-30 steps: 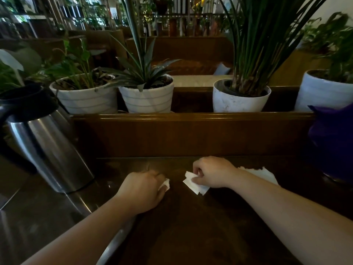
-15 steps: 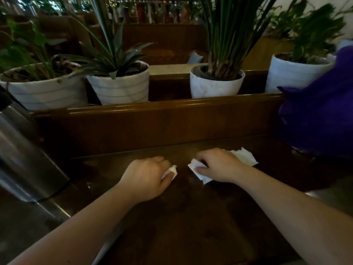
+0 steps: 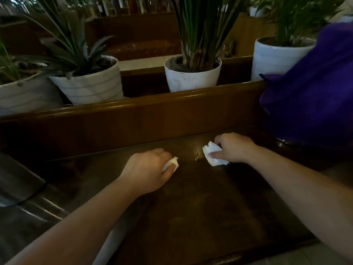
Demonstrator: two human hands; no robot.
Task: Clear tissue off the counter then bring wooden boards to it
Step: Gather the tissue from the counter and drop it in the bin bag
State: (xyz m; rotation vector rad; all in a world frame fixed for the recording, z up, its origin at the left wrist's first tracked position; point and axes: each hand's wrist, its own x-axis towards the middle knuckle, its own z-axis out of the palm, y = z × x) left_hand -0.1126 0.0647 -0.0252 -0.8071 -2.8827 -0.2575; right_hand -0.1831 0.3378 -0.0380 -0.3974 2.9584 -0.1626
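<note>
Both hands rest on the dark wooden counter (image 3: 200, 217). My left hand (image 3: 149, 169) is closed around a small crumpled white tissue (image 3: 172, 162) that pokes out past the fingers. My right hand (image 3: 234, 148) is a little farther back and to the right, fingers and thumb pinching a larger white tissue (image 3: 213, 154) that still touches the counter. A gap of bare counter separates the two hands. No wooden boards are in view.
A raised wooden ledge (image 3: 133, 111) runs along the back of the counter, with white plant pots (image 3: 89, 85) (image 3: 191, 77) (image 3: 275, 56) behind it. A purple cloth bundle (image 3: 309, 88) sits at the right. A steel kettle (image 3: 17, 180) stands at the left edge.
The view has turned right, pushing the kettle nearly out of frame. My right hand has bunched its tissue together; the loose sheet behind it is now gathered in. The left hand keeps its grip.
</note>
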